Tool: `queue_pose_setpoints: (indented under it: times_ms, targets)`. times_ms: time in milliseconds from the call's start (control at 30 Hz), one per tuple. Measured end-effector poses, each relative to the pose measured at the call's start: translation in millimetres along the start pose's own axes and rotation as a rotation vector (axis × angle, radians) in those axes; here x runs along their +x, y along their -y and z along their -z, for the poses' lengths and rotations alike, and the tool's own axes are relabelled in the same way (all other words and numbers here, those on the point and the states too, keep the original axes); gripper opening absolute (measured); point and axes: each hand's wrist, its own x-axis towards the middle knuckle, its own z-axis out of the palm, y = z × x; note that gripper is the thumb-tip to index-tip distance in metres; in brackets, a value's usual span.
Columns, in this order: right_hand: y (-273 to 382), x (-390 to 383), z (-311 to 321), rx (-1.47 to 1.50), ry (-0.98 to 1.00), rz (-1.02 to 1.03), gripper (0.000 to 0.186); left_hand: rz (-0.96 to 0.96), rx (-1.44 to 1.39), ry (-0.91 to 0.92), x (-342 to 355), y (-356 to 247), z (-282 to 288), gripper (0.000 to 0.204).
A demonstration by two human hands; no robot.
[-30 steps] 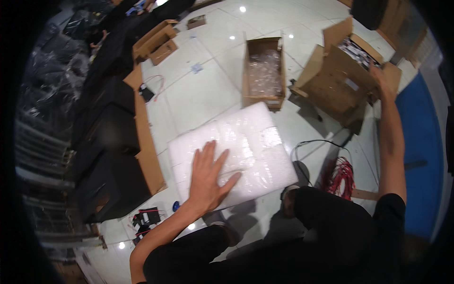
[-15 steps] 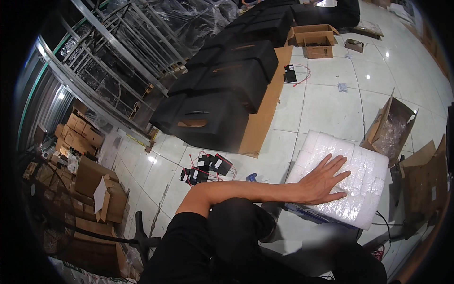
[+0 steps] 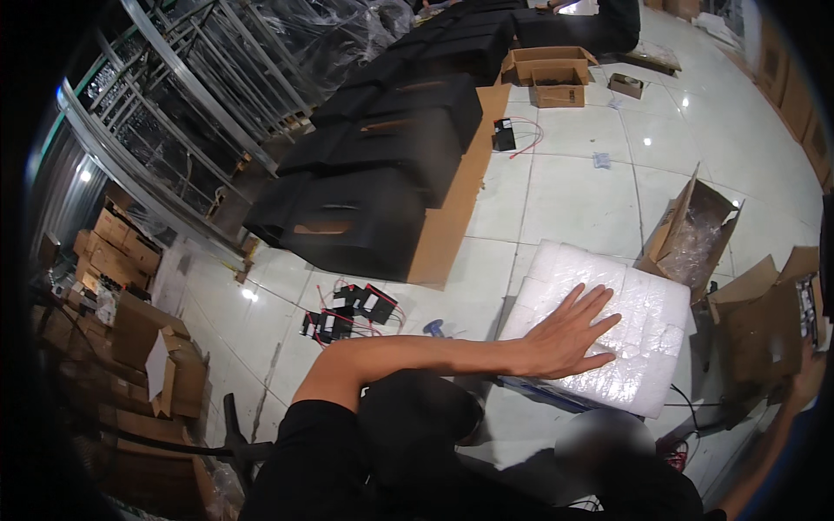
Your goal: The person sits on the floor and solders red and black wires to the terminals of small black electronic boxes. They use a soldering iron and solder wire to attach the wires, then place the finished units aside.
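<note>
My left hand [image 3: 569, 334], its fingers spread, lies flat on a large white foam block [image 3: 647, 347] with a shiny clear surface. Beneath the block's near edge shows a dark blue thing [image 3: 556, 395], mostly covered. At the far right rim my right hand [image 3: 810, 375] reaches to an open cardboard box [image 3: 756, 334]. Its fingers are too blurred and dark to make out. Just above them, in or against the box, are black-and-white pieces [image 3: 808, 306]; whether I grip them is not visible.
Black blocks with red wires [image 3: 347, 311] and a small blue object [image 3: 434, 328] lie on the tiled floor. Large black cases [image 3: 365, 226] line a cardboard sheet [image 3: 443, 252]. Another cardboard box [image 3: 695, 230] holds clear plastic. Far back sits another person [image 3: 617, 26].
The whole view has shifted right, so things sit further left. My right forearm and hand have come into view at the right rim. My left hand stays on the foam block.
</note>
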Motion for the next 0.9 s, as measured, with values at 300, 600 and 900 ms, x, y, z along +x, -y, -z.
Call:
queue_pose_setpoints:
  times_ms: [300,600,900]
  targets:
    - [29,9,61,0.011,-0.245,0.163,0.055,0.024,-0.005,-0.025,1,1,-2,0.060]
    - [198,-4,228,0.522,-0.201,0.483,0.065,0.119,-0.075,-0.034,3,3,-1,0.086]
    - [400,-116,239,0.618,0.530,0.822,0.075,-0.022,-0.584,-0.247,-6,0,26,0.127]
